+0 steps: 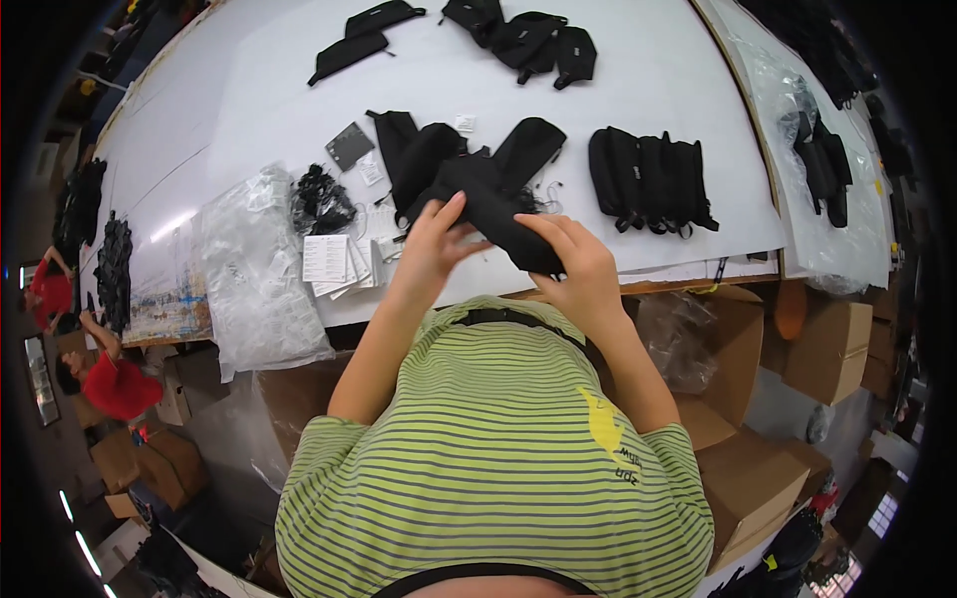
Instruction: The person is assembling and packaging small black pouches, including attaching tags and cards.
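Note:
A long black fabric pouch (pixel 498 221) slants over the near edge of the white table in front of me. My right hand (pixel 578 264) grips its near right end, with fingers on top and the thumb below. At the pouch's left side is my left hand (pixel 431 249), its fingers apart and one fingertip close to or against the fabric; nothing shows inside it. Beyond the held pouch lie more black pouches (pixel 533 149) in a loose heap, partly covered by it. To the right, several black pouches (pixel 648 179) stand packed in a row.
Left of the heap are a bundle of black cords (pixel 322 199), a stack of white printed cards (pixel 334 261), a dark square card (pixel 349 147) and clear plastic bags (pixel 261 269). More black pouches (pixel 528 42) lie farther back. Open cardboard boxes (pixel 733 369) stand below the table. Two people in red (pixel 120 387) are at left.

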Demonstrator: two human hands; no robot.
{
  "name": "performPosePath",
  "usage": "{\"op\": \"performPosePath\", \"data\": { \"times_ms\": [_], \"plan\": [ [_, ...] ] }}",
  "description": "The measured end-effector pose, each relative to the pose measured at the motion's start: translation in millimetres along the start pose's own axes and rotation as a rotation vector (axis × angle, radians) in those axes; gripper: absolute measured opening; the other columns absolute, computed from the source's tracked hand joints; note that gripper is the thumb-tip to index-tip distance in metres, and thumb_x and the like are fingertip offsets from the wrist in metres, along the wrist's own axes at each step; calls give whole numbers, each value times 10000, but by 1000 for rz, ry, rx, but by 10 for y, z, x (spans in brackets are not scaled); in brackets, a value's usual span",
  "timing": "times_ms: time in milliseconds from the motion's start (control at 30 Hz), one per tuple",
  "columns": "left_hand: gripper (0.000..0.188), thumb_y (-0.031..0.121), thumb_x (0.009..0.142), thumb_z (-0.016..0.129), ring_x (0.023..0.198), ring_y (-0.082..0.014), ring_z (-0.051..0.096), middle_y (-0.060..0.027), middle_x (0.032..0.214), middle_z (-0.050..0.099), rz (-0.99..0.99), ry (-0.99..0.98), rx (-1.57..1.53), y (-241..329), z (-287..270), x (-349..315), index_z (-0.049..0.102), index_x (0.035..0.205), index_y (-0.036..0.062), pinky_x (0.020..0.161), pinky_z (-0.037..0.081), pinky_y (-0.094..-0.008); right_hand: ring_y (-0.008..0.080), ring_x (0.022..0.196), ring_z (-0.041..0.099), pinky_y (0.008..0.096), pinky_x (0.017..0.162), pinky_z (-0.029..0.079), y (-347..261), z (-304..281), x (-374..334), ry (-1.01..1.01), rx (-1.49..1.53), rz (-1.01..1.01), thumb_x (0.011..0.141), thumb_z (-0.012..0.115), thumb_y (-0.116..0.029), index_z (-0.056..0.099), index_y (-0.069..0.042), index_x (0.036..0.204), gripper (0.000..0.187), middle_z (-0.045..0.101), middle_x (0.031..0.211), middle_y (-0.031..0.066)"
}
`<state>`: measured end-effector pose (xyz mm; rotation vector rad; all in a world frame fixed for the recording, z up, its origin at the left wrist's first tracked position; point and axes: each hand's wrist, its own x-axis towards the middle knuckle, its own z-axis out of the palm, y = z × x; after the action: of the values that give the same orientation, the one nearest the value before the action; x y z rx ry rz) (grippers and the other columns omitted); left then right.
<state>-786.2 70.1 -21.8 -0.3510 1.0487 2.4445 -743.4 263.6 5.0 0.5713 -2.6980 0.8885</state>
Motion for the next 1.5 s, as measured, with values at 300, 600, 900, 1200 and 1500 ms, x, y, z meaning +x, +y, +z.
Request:
{"op": "performPosePath", "data": {
  "times_ms": [300,600,900,1200,1500],
  "plan": [
    [277,53,779,639,898,-176,561,-70,948,599,448,-257,1134,74,268,62,621,1055,31,845,414,-277,120,830,585,228,695,480,611,-457,-184,-103,837,391,745,694,-62,577,-69,1126,399,604,992,66],
    [126,96,789,643,831,-158,536,-50,912,563,321,-395,1022,-290,411,392,621,862,-4,744,421,-264,40,593,527,195,513,406,1214,-811,-282,-504,731,504,741,721,-108,663,-85,1046,311,606,790,5],
    [337,226,781,681,748,-196,577,-106,1016,578,-6,120,1444,-1016,-567,550,573,1030,25,675,465,-293,83,596,513,213,517,438,2507,-1275,-639,516,-136,534,782,679,-72,627,-89,1100,323,581,973,35],
    [202,161,779,677,703,-219,536,-71,928,526,398,352,1602,-1796,-687,710,592,944,80,625,451,-305,203,665,583,329,649,484,3552,-741,-1175,12,-189,677,778,563,-12,473,-233,1296,570,482,1210,71],
    [163,145,775,675,678,-196,554,-52,829,516,491,288,1562,-1828,-640,782,602,904,76,583,440,-302,107,621,515,237,583,428,2538,-647,-741,327,-73,599,831,542,-18,614,-131,1084,287,527,1045,41]
  ]
}}
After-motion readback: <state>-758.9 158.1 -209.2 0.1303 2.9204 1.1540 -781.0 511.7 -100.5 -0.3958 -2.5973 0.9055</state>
